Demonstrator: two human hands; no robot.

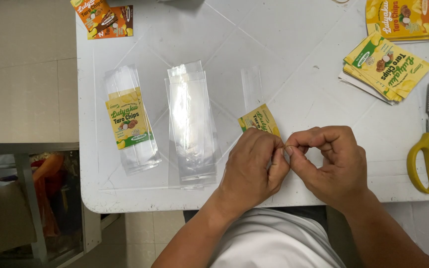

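Both hands, left hand (251,166) and right hand (331,166), pinch fingertips shut on the yellow label (259,120) at the white table (294,59) front edge; likely thin, floppy, sticky-backed, best gripped by a corner.

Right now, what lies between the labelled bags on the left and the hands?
In the head view, a stack of clear unlabelled bags lies between the labelled bags and the hands.

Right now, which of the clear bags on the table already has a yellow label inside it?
The clear bag farthest left: a yellow label shows in its middle. The stack of clear bags beside it shows no label.
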